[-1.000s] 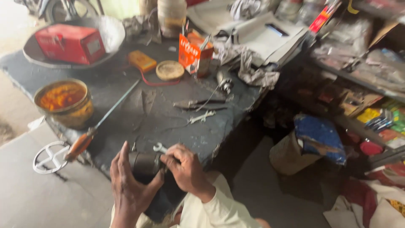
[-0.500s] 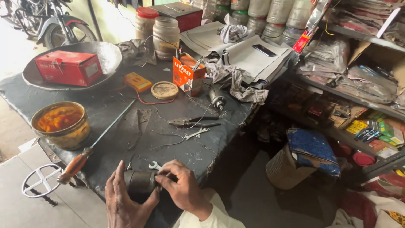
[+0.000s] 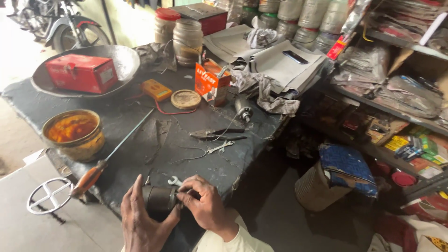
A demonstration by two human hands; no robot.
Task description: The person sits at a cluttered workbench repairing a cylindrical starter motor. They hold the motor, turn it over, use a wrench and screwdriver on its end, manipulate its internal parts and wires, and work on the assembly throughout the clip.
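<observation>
Workbench (image 3: 140, 140): dark, grimy top, cluttered, running from the near edge back toward the shelves.
Shelves (image 3: 401, 107): on the right, packed with packets and papers.
Metal dish (image 3: 116, 60): wide and shallow, far left of the bench, with a red box (image 3: 81, 72) lying in it.
Stool (image 3: 338, 182): on the floor right of the bench, blue patterned cushion on top.
Jars (image 3: 186, 39): two, standing behind an orange carton (image 3: 211, 84).
Tin (image 3: 74, 135): round, brass-coloured, with orange paste inside, left side of the bench.
Screwdriver (image 3: 112, 156): long shaft, orange handle, lying slantwise just right of the tin.
Pliers (image 3: 217, 135): flat on the bench, mid-right; a small spanner (image 3: 220, 148) just in front of them.
Left hand (image 3: 142, 224): at the near edge, fingers upright, cupped against the left side of the dark cylindrical part (image 3: 158, 199).
Right hand (image 3: 207, 207): curled closed around the part's right end, fingertips pinching there.
Dark cylindrical part: lying on its side at the bench's near edge, held between both hands; a small open-end wrench (image 3: 174, 180) touches the bench just behind it.
</observation>
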